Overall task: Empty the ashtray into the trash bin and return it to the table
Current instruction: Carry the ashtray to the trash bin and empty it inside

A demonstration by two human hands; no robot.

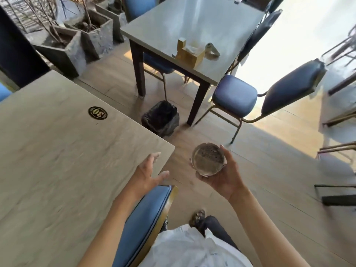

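A round glass ashtray (208,158) with dark ash inside is held level over the floor by my right hand (221,176), which cups it from below and the right. My left hand (149,173) hovers open, fingers spread, over the near corner of the light wood table (67,160) on the left. The trash bin (160,118), lined with a black bag, stands on the floor beyond that table's corner, ahead and to the left of the ashtray.
A second table (165,27) with a wooden holder (189,53) stands ahead, blue chairs (250,97) around it. A blue chair (146,218) sits right below my arms. Concrete planters (77,41) line the far left. More chair frames stand at the right edge.
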